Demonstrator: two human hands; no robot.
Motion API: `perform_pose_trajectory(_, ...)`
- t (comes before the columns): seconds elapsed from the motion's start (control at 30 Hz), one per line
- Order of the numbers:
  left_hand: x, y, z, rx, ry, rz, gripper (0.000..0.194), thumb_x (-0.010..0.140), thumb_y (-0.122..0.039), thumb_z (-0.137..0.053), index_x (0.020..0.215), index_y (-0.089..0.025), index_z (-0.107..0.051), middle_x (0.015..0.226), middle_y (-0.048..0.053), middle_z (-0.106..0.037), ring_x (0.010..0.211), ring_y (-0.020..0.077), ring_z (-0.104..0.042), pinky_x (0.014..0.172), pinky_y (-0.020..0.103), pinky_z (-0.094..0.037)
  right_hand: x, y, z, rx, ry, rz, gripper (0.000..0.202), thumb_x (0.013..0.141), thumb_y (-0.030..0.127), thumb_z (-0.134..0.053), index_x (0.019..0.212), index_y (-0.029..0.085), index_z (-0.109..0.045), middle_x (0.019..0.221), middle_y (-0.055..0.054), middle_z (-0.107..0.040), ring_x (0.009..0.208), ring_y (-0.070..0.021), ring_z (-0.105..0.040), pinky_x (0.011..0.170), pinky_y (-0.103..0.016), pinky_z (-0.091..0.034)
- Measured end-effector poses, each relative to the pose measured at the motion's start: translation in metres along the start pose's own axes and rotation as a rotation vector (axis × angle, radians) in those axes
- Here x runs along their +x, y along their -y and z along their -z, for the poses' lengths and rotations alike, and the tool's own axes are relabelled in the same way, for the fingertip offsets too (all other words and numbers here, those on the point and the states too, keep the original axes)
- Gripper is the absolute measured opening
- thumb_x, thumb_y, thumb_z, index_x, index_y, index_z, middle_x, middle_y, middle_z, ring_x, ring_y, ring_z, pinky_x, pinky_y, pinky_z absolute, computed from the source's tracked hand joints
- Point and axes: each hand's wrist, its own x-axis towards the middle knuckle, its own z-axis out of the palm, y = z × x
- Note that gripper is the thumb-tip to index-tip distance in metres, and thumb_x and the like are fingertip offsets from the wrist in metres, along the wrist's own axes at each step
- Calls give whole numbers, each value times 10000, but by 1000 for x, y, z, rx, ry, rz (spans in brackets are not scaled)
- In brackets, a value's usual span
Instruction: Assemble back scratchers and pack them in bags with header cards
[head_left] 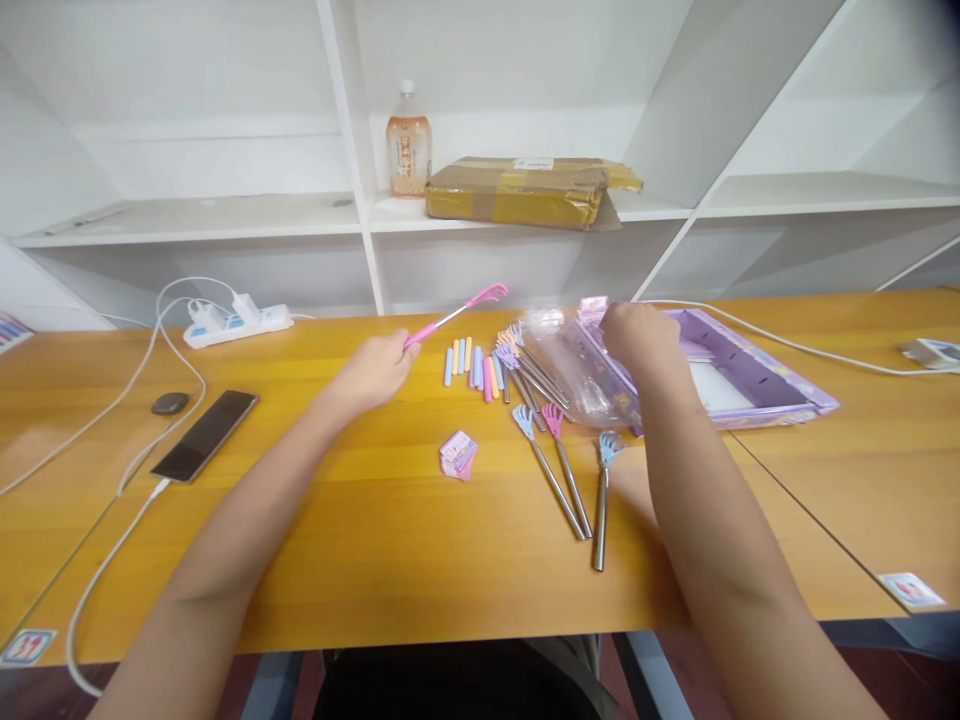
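My left hand (377, 370) is closed round the pink handle of a back scratcher (454, 315), its pink claw tilted up to the right. My right hand (637, 335) is a fist over the left side of the purple box (765, 412), next to clear plastic bags (577, 365) and a small pink packet (594, 309). Its fingertips are hidden. Between my hands lie coloured handle sleeves (478, 368) and a pile of metal back scratchers (534, 370). Nearer me are a pink-clawed scratcher (571, 480), two blue-clawed ones (602, 505) and small printed cards (457, 455).
A phone (205, 437) on a white cable, a dark round-cornered object (170, 403) and a power strip (238, 323) lie to the left. On the shelf stand a drink bottle (409, 145) and a taped carton (517, 192). A white cable (795, 345) crosses behind the purple box.
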Motion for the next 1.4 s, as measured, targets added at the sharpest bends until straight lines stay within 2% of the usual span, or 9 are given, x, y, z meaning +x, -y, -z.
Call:
perform_pose_trajectory(0.17,0,0,0,-43,-29,32,297,1124,-474,-356,997,-254,-509,842,67,-666,689,239,-601,627,348,-373,2,9,18,338,-77,120,378,1062,252,-493,1301,131,-759,1174,-204,-805,1119,-332,-740,977,-399,-537)
perform_pose_trajectory(0.33,2,0,-2,-126,-46,67,267,1119,-458,-376,1083,-248,-538,840,61,-647,695,243,-591,628,341,-371,-6,25,32,864,-82,166,265,1009,366,-634,992,156,-795,785,-78,-746,728,-199,-652,709,-311,-503)
perform_pose_trajectory(0.47,2,0,-5,-232,-53,68,323,1099,-401,-438,1365,-240,-525,819,37,-636,682,240,-594,658,336,-401,-23,44,43,1349,-105,236,188,910,370,-789,972,195,-761,823,-37,-721,676,-132,-591,637,-264,-475)
perform_pose_trajectory(0.57,0,-4,-7,-324,19,0,462,1073,-404,-500,1509,-254,-480,823,14,-649,606,195,-532,635,315,-406,-40,66,51,1552,-91,295,252,845,402,-874,971,225,-746,885,-25,-732,730,-129,-624,655,-256,-507)
perform_pose_trajectory(0.67,-4,-13,-7,-462,157,-187,452,1075,-523,-503,1389,-237,-655,971,45,-714,635,151,-509,632,283,-411,-58,91,54,1684,37,357,335,800,482,-923,919,233,-734,870,-15,-737,749,-130,-652,672,-258,-543)
perform_pose_trajectory(0.8,-10,-26,-5,-557,253,-353,527,1009,-652,-615,1284,-236,-786,968,30,-728,731,155,-545,672,269,-419,-83,118,55,1770,223,444,436,753,562,-960,897,222,-728,872,-23,-764,786,-148,-695,748,-293,-600)
perform_pose_trajectory(1.07,-12,-30,-2,-611,-54,-298,350,940,-519,-708,914,-201,-849,786,26,-687,702,149,-486,652,279,-387,-94,131,53,1715,440,587,545,881,761,-773,964,224,-731,946,-52,-748,873,-189,-704,845,-365,-623)
perform_pose_trajectory(1.27,-16,-35,-7,-666,117,-364,354,970,-531,-719,946,-205,-854,792,15,-693,670,130,-482,634,272,-384,-105,138,50,1544,548,645,504,935,665,-766,1216,246,-776,1048,-44,-778,677,-125,-606,533,-254,-470)
perform_pose_trajectory(1.4,-17,-40,-10,-703,164,-421,348,971,-533,-735,957,-212,-870,934,56,-769,853,177,-633,780,298,-513,-110,145,48,1570,512,556,521,926,704,-748,1147,233,-780,981,-45,-782,661,-140,-619,471,-248,-408)
